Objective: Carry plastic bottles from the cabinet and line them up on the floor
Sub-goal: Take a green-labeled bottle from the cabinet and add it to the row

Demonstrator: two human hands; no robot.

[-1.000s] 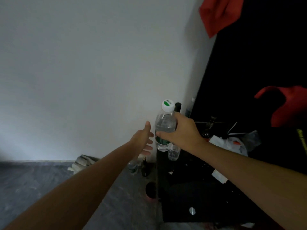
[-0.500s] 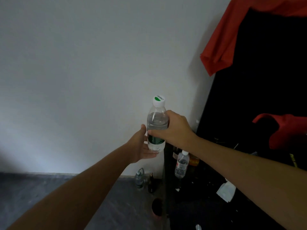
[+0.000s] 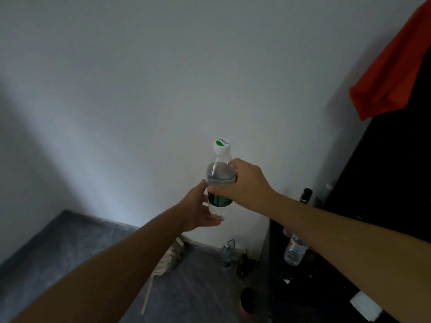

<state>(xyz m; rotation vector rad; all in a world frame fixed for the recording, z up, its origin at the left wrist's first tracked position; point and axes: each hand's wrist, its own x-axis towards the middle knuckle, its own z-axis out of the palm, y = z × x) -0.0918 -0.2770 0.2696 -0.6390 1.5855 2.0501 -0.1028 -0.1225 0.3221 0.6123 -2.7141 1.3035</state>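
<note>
Holding: our right hand (image 3: 242, 185) grips the water bottle (image 3: 219, 183) around its upper body, fingers and thumb curled round it, cap up and nearly upright.
Supporting: our left hand (image 3: 198, 210) lies with fingers fairly straight under and beside the bottle's base, touching it without closing round it.
Bottle's place: in the air in front of the white wall (image 3: 140, 89), above the grey floor (image 3: 70, 252) and just left of the black cabinet (image 3: 384, 206).
On the floor: a small clear bottle (image 3: 226, 252) and a dark bottle (image 3: 242, 264) stand by the wall, close beside the cabinet's left edge.
On the cabinet: another clear bottle (image 3: 295, 249) and a dark-capped bottle (image 3: 305, 195) wait there, partly hidden by our right forearm.
Also near the cabinet: red cloth (image 3: 391, 71) hangs over its top.
Step in hand, as we judge it: passing or steadying the bottle before lowering it.
Doing it well: we should close the left fingers round the base before the right lets go, keep the bottle upright, and set it down next to the floor bottles without knocking them, in line with them.
</note>
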